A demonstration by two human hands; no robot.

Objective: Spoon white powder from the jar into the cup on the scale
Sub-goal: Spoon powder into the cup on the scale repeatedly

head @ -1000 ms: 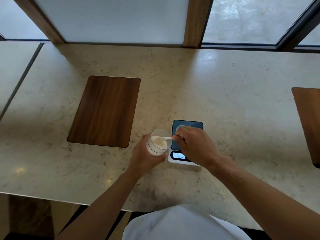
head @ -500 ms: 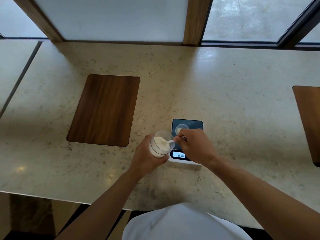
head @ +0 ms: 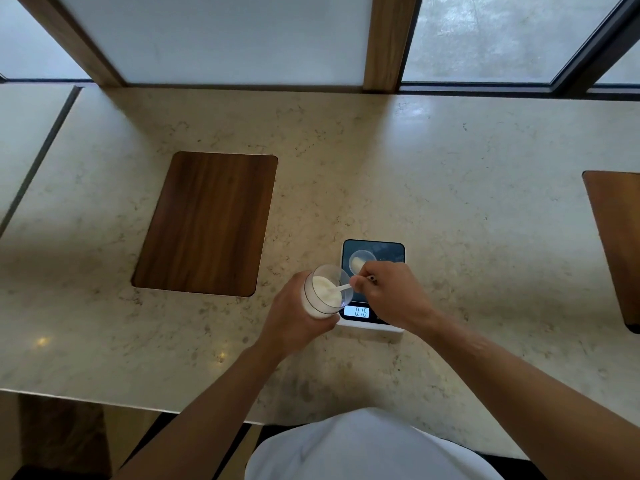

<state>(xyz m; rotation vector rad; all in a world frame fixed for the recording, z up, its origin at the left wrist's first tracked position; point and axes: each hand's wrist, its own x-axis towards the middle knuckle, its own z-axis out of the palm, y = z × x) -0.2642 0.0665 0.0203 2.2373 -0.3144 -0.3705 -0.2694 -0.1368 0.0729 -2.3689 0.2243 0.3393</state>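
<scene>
My left hand (head: 294, 318) grips a clear jar (head: 323, 293) of white powder, tilted toward the right just left of the scale. My right hand (head: 391, 294) pinches a small white spoon (head: 341, 289) whose bowl dips into the jar's powder. Behind my right hand a small clear cup (head: 360, 260) with a little white powder stands on the dark platform of the scale (head: 389, 251). The scale's lit display (head: 360, 311) reads 0.16. My right hand hides part of the scale's platform.
A dark wooden board (head: 207, 221) is set into the stone counter (head: 450, 202) to the left of the jar. Another wooden board (head: 616, 237) lies at the right edge. A window frame (head: 386, 39) runs along the far side. The counter's near edge is just below my forearms.
My right hand has drawn back off the cup, which now shows, and the spoon has gone deeper into the jar. The jar has tilted a little more.
</scene>
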